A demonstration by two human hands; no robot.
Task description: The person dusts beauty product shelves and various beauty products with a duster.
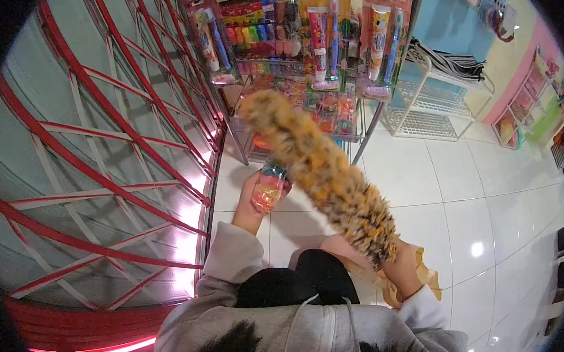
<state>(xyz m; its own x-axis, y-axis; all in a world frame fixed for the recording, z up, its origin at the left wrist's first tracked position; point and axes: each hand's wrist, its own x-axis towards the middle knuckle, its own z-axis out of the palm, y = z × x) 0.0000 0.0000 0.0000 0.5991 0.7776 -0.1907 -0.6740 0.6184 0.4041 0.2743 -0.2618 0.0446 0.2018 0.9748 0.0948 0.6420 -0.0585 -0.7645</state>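
My left hand point(248, 200) is closed around a small clear package point(268, 190) with pink, yellow and dark teal colours; its exact kind I cannot make out. In my right hand point(402, 268) is a fluffy orange, tan and black duster point(323, 170), held near its lower end. Its far end is blurred and reaches up in front of the display rack, just right of the package. The duster's handle is hidden by my hand.
Toothbrush and toothpaste packs point(325, 41) hang on a metal rack point(364, 132) ahead, with colourful small packages point(329, 108) on its lower shelves. A red folding gate point(108, 138) runs along the left. White wire shelving point(429, 99) stands at right. Brown paper point(428, 282) lies beside my right hand.
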